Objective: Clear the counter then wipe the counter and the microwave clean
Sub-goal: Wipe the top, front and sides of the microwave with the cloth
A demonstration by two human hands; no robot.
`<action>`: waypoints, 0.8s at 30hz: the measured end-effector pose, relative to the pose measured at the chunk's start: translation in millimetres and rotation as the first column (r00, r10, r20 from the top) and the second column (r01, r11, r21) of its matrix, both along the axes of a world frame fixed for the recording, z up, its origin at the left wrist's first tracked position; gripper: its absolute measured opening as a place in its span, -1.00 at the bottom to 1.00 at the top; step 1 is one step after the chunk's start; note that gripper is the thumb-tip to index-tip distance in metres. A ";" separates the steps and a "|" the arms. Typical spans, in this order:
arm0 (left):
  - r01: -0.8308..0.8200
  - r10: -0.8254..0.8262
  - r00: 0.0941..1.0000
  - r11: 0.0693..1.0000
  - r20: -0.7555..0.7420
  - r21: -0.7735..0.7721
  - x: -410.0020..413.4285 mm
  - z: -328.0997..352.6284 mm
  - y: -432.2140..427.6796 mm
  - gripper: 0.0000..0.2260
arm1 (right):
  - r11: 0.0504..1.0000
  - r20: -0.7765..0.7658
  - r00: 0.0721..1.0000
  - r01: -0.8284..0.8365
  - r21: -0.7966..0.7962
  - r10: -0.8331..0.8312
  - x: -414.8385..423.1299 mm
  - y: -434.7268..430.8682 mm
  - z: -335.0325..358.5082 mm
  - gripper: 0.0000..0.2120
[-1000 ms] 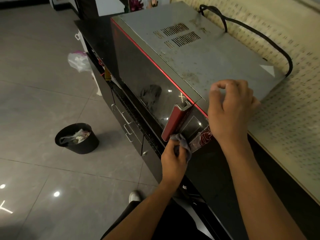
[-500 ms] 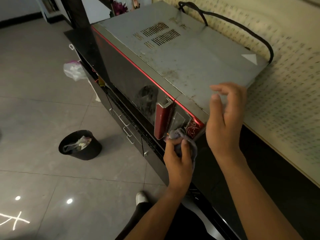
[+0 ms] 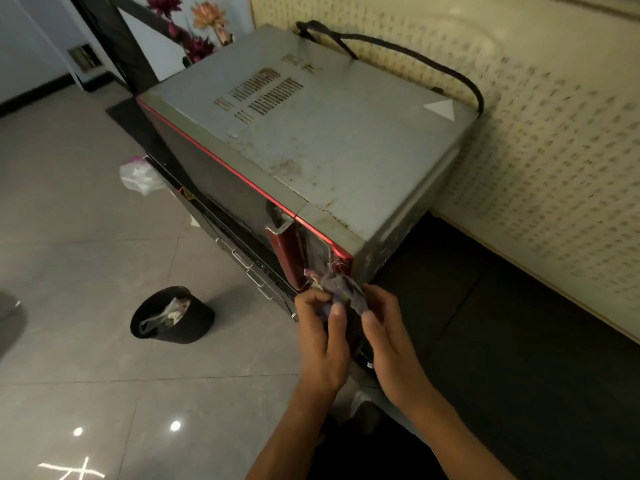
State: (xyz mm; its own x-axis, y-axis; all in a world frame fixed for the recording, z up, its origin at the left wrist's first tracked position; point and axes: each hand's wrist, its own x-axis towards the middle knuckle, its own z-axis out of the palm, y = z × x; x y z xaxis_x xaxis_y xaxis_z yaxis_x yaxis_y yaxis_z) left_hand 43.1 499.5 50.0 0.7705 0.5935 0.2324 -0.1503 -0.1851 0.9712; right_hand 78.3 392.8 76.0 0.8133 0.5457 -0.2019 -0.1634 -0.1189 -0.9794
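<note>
A grey microwave [image 3: 332,147] with red trim and a red door handle [image 3: 287,258] stands on the dark counter [image 3: 485,323]. Its top is stained and dusty. Just below its front right corner, both of my hands hold a small purple-grey cloth [image 3: 341,289]. My left hand [image 3: 322,337] grips the cloth from the left, fingers curled round it. My right hand [image 3: 384,334] pinches the cloth's right side with thumb and fingers. The cloth is bunched and partly hidden by my fingers.
A black power cord [image 3: 415,60] loops behind the microwave along the patterned wall. On the tiled floor stands a black bin [image 3: 173,317] with rubbish inside. A white plastic bag [image 3: 138,174] hangs by the cabinet drawers. Artificial flowers [image 3: 197,32] stand at the back.
My right hand has come down off the microwave's top and joined my left hand on the cloth. The cloth has left the control panel. My view has shifted back and left.
</note>
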 end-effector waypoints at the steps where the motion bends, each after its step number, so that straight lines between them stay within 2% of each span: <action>1: 0.054 -0.054 0.999 0.998 0.001 0.037 -2.7 3.7 -2.2 -0.88 | 0.999 -0.048 0.998 -0.036 0.040 0.038 -1.4 -0.6 2.2 -0.56; 3: 0.149 -0.147 0.989 0.983 -0.023 0.104 -4.7 12.0 -7.9 -0.83 | 0.992 -0.076 0.997 -0.024 0.121 0.034 -4.1 -1.9 4.2 -0.49; 5: 0.216 -0.208 0.976 0.958 -0.059 0.188 -1.5 18.8 -12.3 -0.75 | 0.972 -0.143 0.988 0.093 0.216 -0.063 -6.1 -3.8 6.2 -0.34; 6: 0.238 -0.223 0.971 0.939 -0.088 0.249 1.5 19.8 -13.3 -0.71 | 0.951 -0.230 0.967 0.167 0.262 -0.107 -6.4 -4.9 7.5 -0.30; 8: 0.268 -0.236 0.963 0.888 -0.130 0.374 7.0 20.7 -14.0 -0.63 | 0.885 -0.374 0.905 0.335 0.324 -0.205 -5.1 -8.9 6.2 -0.38; 10: 0.242 -0.219 0.970 0.842 -0.105 0.482 9.9 22.2 -13.8 -0.61 | 0.811 -0.456 0.844 0.464 0.356 -0.283 -0.5 -15.2 4.6 -0.41; 12: 0.151 -0.164 0.986 0.803 -0.029 0.577 13.4 25.9 -10.8 -0.68 | 0.756 -0.518 0.796 0.538 0.372 -0.312 4.4 -22.7 -2.3 -0.28; 14: 0.008 -0.068 0.996 0.752 0.065 0.659 18.6 28.1 -2.1 -0.78 | 0.743 -0.522 0.765 0.586 0.322 -0.377 7.6 -22.9 -10.6 -0.15; 16: -0.119 0.010 0.989 0.655 0.149 0.746 27.4 29.1 9.8 -0.80 | 0.746 -0.470 0.741 0.627 0.225 -0.480 9.7 -21.1 -19.6 -0.07; 18: -0.184 0.036 0.980 0.560 0.198 0.808 37.7 31.6 22.1 -0.79 | 0.770 -0.356 0.772 0.611 0.185 -0.526 11.6 -15.7 -22.9 -0.13; 21: -0.194 0.011 0.975 0.539 0.224 0.820 49.5 37.6 38.5 -0.77 | 0.820 -0.120 0.853 0.522 0.237 -0.508 15.6 2.9 -8.7 -0.55; 24: -0.117 -0.088 0.976 0.555 0.198 0.824 58.3 38.9 52.0 -0.78 | 0.875 0.222 0.857 0.405 0.265 -0.464 26.5 28.0 6.0 -0.74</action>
